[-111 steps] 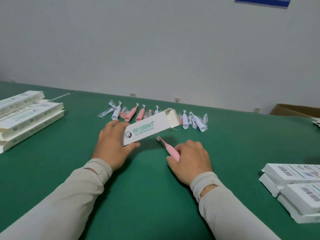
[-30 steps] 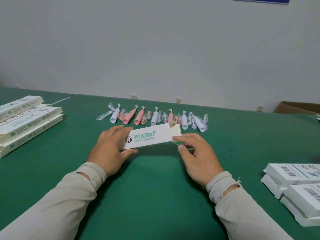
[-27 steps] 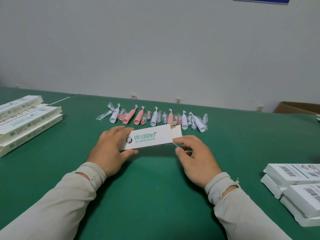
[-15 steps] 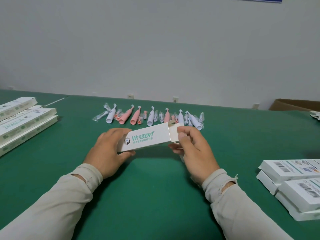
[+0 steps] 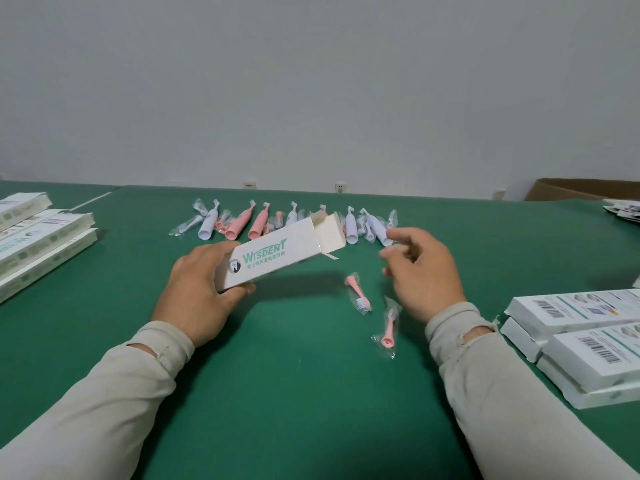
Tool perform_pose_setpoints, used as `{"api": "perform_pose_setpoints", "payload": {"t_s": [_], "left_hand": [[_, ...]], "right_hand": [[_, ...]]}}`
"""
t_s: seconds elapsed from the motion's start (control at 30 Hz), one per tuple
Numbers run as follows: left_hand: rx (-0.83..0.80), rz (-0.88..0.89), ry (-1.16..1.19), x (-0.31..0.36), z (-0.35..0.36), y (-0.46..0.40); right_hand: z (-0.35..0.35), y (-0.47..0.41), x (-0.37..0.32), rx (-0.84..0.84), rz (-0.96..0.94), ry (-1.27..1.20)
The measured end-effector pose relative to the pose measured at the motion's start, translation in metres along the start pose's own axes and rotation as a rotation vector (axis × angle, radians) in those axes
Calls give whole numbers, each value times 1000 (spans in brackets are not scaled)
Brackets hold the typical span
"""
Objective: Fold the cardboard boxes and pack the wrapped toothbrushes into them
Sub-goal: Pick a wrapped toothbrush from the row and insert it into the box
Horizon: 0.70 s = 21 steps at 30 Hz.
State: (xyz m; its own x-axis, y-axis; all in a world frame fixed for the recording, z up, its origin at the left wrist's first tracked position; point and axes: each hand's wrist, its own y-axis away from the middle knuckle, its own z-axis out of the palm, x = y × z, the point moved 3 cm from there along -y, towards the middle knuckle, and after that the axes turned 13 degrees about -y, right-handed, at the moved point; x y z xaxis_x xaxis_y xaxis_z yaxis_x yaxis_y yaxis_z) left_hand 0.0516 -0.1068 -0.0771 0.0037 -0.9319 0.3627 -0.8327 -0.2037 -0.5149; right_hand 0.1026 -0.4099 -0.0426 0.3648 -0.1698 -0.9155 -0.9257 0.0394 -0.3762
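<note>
- One white box (image 5: pixel 277 258) sits in our left hand (image 5: pixel 199 289), gripped at its near end and raised off the green tabletop (image 5: pixel 294 393), far flaps open.
- Our right hand (image 5: pixel 420 271) hovers beside it, fingers loosely curled, holding nothing.
- Two wrapped pink brush heads (image 5: pixel 358 296) (image 5: pixel 388 325) lie between our hands.
- A row of wrapped toothbrushes (image 5: pixel 242 223) lies behind the box.
- Stacked boxes (image 5: pixel 588 341) rest at right.

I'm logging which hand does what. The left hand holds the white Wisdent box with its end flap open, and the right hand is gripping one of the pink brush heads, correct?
Not quite. In the head view the right hand holds nothing; both pink brush heads lie on the green table beside it. The left hand does hold the Wisdent box, flap open.
</note>
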Motion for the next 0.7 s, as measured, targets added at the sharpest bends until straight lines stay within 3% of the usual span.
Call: {"api": "perform_pose_setpoints", "payload": {"t_s": [0.07,0.2,0.47,0.6,0.7], "left_hand": [[3,-22,-8,-2,0,0],[-17,-24,-25,-2,1,0],[-32,-16,-23,3,1,2],[-27,-26,-42,3,0,4],[9,-70,-91,0,-3,2]], "right_hand": [[-20,-8,7,69,50,243],[-16,-2,18,-104,216,428],[25,19,7,-265,133,946],[21,18,-1,-208,126,903],[7,12,-12,12,-34,668]]}}
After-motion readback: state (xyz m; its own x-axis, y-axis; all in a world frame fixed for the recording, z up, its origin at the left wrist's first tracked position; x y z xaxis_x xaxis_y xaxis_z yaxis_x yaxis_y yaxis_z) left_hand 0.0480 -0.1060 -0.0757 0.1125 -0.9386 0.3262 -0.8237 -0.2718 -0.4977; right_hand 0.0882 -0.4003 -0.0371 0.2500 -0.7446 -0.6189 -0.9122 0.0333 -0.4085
